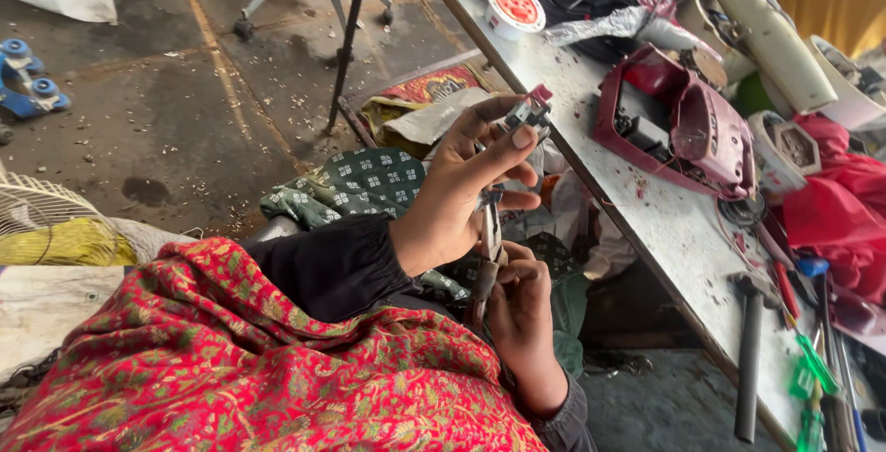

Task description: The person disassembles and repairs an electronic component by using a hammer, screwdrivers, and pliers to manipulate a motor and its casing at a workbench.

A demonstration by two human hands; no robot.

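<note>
A: Where does the view look from?
B: One head-worn camera, tilted steeply down, close over the left hand [457,189] and right hand [521,323] at centre.
A: And around them?
B: The tabletop [664,221] runs from 12 to 4 o'clock; the floor [175,83] fills 10 o'clock.

Red paisley shawl [277,369] with green-gold swirls, black sleeve [323,263], green cloth [355,184] with white squares, maroon casing [692,129], grey-white bench [646,212], green-handled screwdriver [812,360].
</note>
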